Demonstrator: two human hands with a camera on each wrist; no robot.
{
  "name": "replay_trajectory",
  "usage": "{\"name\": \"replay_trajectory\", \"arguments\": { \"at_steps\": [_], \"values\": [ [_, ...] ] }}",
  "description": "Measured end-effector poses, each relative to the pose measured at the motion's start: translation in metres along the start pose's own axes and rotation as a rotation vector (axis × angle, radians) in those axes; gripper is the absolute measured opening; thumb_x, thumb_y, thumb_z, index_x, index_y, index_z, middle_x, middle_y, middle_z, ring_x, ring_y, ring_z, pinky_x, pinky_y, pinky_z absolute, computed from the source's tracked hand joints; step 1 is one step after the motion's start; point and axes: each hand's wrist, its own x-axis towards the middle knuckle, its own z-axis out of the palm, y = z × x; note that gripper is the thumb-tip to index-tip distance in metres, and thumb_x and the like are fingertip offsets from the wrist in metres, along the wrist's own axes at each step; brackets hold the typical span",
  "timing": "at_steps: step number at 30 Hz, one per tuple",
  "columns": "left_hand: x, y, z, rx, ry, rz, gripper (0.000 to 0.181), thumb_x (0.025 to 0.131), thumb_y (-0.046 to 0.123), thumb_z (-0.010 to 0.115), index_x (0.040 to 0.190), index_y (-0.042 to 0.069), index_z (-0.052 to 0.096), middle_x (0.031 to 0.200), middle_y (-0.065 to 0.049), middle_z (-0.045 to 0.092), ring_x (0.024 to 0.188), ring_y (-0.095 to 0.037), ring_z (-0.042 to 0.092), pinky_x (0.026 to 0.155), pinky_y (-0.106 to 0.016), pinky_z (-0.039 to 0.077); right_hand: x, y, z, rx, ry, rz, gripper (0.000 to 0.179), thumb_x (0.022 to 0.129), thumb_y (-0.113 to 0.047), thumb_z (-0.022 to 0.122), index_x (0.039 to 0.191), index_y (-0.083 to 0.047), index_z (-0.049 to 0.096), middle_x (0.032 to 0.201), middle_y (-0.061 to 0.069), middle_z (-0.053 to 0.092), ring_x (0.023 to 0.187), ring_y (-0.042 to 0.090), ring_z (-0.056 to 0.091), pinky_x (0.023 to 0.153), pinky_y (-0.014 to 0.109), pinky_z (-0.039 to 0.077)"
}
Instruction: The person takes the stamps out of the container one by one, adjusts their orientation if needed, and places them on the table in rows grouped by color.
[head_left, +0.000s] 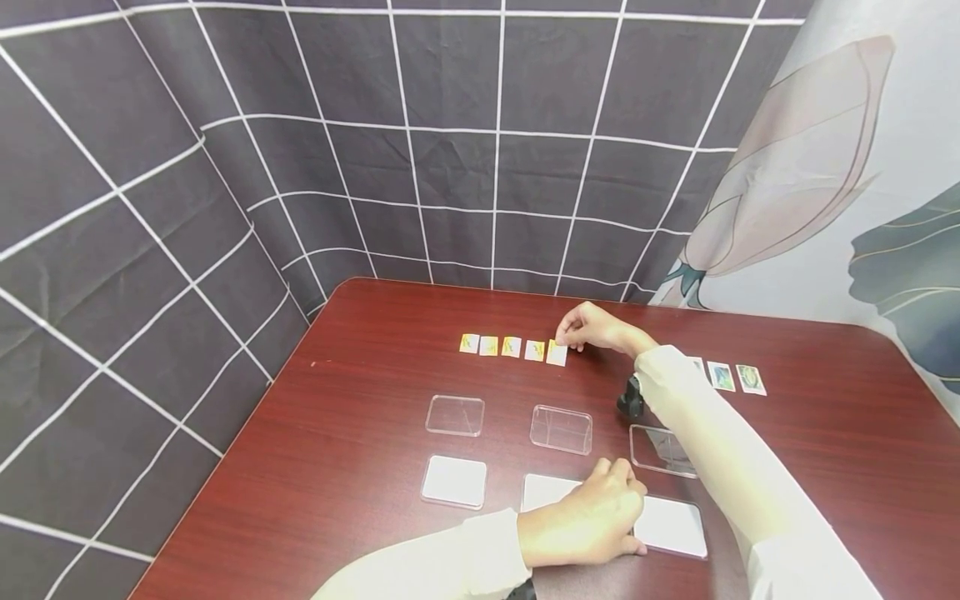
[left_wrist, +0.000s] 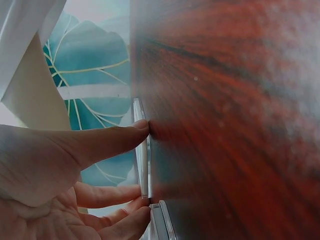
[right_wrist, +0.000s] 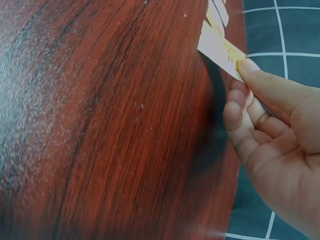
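Observation:
My right hand (head_left: 592,327) pinches the edge of a small yellow-and-white stamp (right_wrist: 222,49) between thumb and fingers. The stamp has toothed edges and is at the right end of a row with several similar stamps (head_left: 512,347). Nearer the front, my left hand (head_left: 588,512) holds a flat clear case with a white face (head_left: 671,525), thumb at one edge and fingers at the opposite one. Part of a second white-faced case (head_left: 547,492) shows beyond that hand, and its rest is hidden. In the left wrist view the held case (left_wrist: 144,165) appears edge-on.
Another white-faced case (head_left: 454,481) lies at left. Behind the cases lie three clear lids (head_left: 455,415), the rightmost partly behind my right sleeve. Greenish stamps (head_left: 751,379) sit at the right, some hidden by the forearm. Dark gridded cloth (head_left: 450,167) hangs behind the red-brown table (head_left: 337,467).

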Motion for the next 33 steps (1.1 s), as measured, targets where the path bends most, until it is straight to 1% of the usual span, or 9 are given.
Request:
{"name": "replay_trajectory", "arguments": {
  "at_steps": [5, 8, 13, 15, 19, 26, 29, 33],
  "values": [
    [0.0, -0.001, -0.001, -0.012, 0.008, 0.01, 0.037, 0.079, 0.056, 0.077, 0.091, 0.021, 0.069, 0.096, 0.011, 0.058, 0.095, -0.007, 0.043, 0.081, -0.021, 0.029, 0.0, -0.002, 0.002, -0.051, 0.016, -0.006, 0.006, 0.086, 0.01, 0.068, 0.086, 0.016, 0.067, 0.07, 0.017, 0.064, 0.055, 0.014, 0.054, 0.054, 0.024, 0.047],
    [0.0, -0.001, -0.001, -0.022, 0.007, 0.011, 0.036, 0.079, 0.055, 0.077, 0.089, 0.022, 0.069, 0.095, 0.012, 0.058, 0.096, -0.007, 0.043, 0.081, -0.02, 0.029, 0.0, -0.003, 0.002, -0.077, 0.018, -0.002, 0.007, 0.086, 0.006, 0.069, 0.086, 0.012, 0.068, 0.069, 0.015, 0.064, 0.055, 0.014, 0.054, 0.054, 0.024, 0.048],
    [0.001, -0.001, 0.0, 0.005, 0.01, 0.015, 0.036, 0.079, 0.057, 0.076, 0.087, 0.023, 0.069, 0.096, 0.012, 0.059, 0.097, -0.007, 0.044, 0.084, -0.021, 0.031, 0.002, 0.0, 0.003, -0.134, 0.04, 0.013, 0.007, 0.086, 0.002, 0.072, 0.084, 0.008, 0.07, 0.069, 0.01, 0.065, 0.056, 0.014, 0.054, 0.055, 0.025, 0.047],
    [0.001, -0.001, 0.0, 0.016, 0.01, 0.016, 0.036, 0.079, 0.058, 0.076, 0.087, 0.023, 0.069, 0.096, 0.012, 0.059, 0.097, -0.007, 0.045, 0.085, -0.021, 0.031, 0.003, 0.0, 0.003, -0.164, 0.047, 0.005, 0.005, 0.085, 0.003, 0.072, 0.083, 0.007, 0.07, 0.069, 0.008, 0.065, 0.056, 0.015, 0.054, 0.054, 0.024, 0.047],
    [0.002, -0.001, -0.001, 0.012, 0.0, 0.011, 0.036, 0.078, 0.057, 0.076, 0.086, 0.023, 0.068, 0.096, 0.012, 0.059, 0.096, -0.007, 0.044, 0.084, -0.021, 0.031, 0.004, 0.001, 0.006, -0.225, 0.056, -0.011, 0.004, 0.084, 0.003, 0.072, 0.082, 0.005, 0.071, 0.069, 0.004, 0.066, 0.056, 0.015, 0.055, 0.053, 0.023, 0.046],
    [0.001, 0.0, -0.001, 0.001, -0.005, 0.0, 0.037, 0.078, 0.057, 0.076, 0.088, 0.022, 0.067, 0.097, 0.011, 0.058, 0.095, -0.007, 0.044, 0.083, -0.021, 0.031, 0.004, -0.002, 0.01, -0.302, 0.082, -0.03, 0.005, 0.083, 0.004, 0.071, 0.078, 0.002, 0.071, 0.067, 0.003, 0.065, 0.054, 0.008, 0.052, 0.053, 0.022, 0.044],
    [0.001, 0.0, -0.001, 0.002, 0.002, 0.003, 0.036, 0.078, 0.057, 0.077, 0.087, 0.023, 0.068, 0.096, 0.011, 0.058, 0.095, -0.007, 0.044, 0.083, -0.021, 0.031, 0.004, -0.002, 0.011, -0.314, 0.097, -0.022, 0.005, 0.082, 0.004, 0.073, 0.078, 0.002, 0.071, 0.067, 0.002, 0.065, 0.055, 0.007, 0.051, 0.054, 0.023, 0.044],
    [0.0, 0.0, -0.001, 0.0, 0.008, 0.01, 0.035, 0.078, 0.056, 0.078, 0.084, 0.023, 0.068, 0.094, 0.012, 0.057, 0.093, -0.007, 0.043, 0.082, -0.021, 0.03, 0.005, -0.003, 0.013, -0.359, 0.112, -0.034, 0.007, 0.082, 0.005, 0.074, 0.077, 0.002, 0.071, 0.068, 0.002, 0.065, 0.062, 0.009, 0.053, 0.06, 0.025, 0.046]
  ]
}}
